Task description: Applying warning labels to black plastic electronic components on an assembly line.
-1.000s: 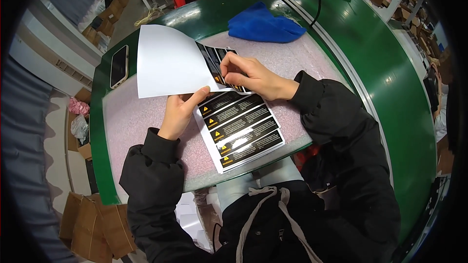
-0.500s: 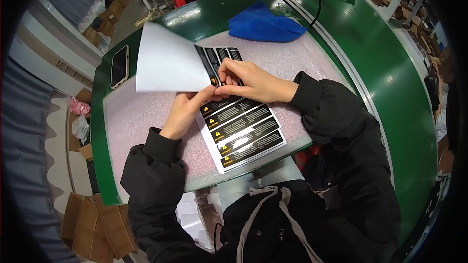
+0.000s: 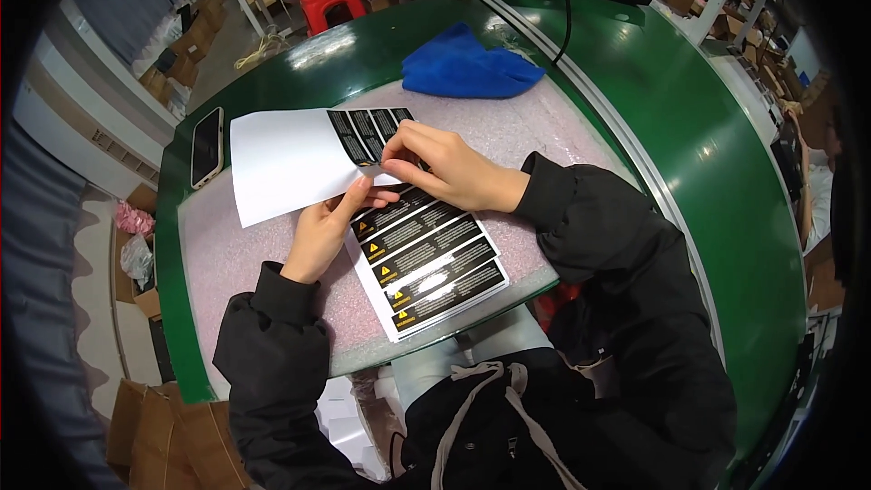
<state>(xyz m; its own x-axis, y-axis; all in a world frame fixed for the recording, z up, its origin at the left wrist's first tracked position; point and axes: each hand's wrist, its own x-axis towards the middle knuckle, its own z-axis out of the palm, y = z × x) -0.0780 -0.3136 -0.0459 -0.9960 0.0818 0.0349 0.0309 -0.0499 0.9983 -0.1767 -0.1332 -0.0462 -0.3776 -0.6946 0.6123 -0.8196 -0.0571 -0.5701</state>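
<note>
A white sheet with black labels along its far right part is bent up over a stack of label sheets. Yellow triangles mark the left ends of the black labels on that stack. My left hand is closed on the raised sheet's near edge, thumb on top and fingers beneath. Opposite it, my right hand is pinched at the labelled part of the same sheet, close to the left thumb. Its fingertips partly cover the label there, so whether a label has lifted is hidden.
Pink bubble padding lies under the sheets on a green table. A blue cloth rests at its far side, and a phone at the left edge. A metal rail runs along the right.
The raised sheet's white part has come down flatter and swung toward the left. Both hands still hold at the sheet, with the right fingertips slightly farther from the left hand. The whole view has shifted.
</note>
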